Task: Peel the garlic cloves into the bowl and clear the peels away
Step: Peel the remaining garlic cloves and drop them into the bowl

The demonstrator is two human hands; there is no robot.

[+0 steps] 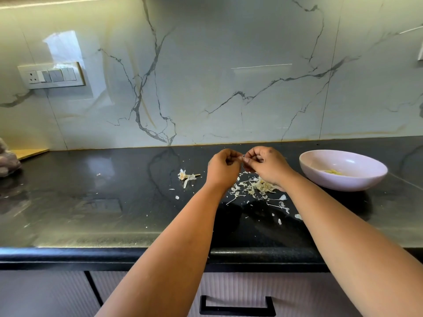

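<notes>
At the far left edge a crumpled cloth [8, 160] lies on the black countertop [91, 202], and above it a switch panel [52, 75] is set into the marble backsplash [206, 76]. Further right, a stripped garlic stem [186, 176] with papery skin attached lies alone on the counter, apart from the main litter. The left hand [223, 169] is held above the counter with its fingers curled inward, and its fingertips meet those of the right hand [265, 165], which is curled the same way. Between the two sets of fingertips sits a small pale object, seemingly a garlic clove [241, 158], pinched from both sides; it is too small to tell how much skin is on it. Directly below and slightly right of the hands, a heap of garlic peels [258, 187] is spread over the counter, with loose flakes scattered toward the near edge. To the right of the hands, standing on the counter near the heap but not touching it, is a pale pink bowl [357, 179] holding a few peeled cloves [332, 172] at its bottom
</notes>
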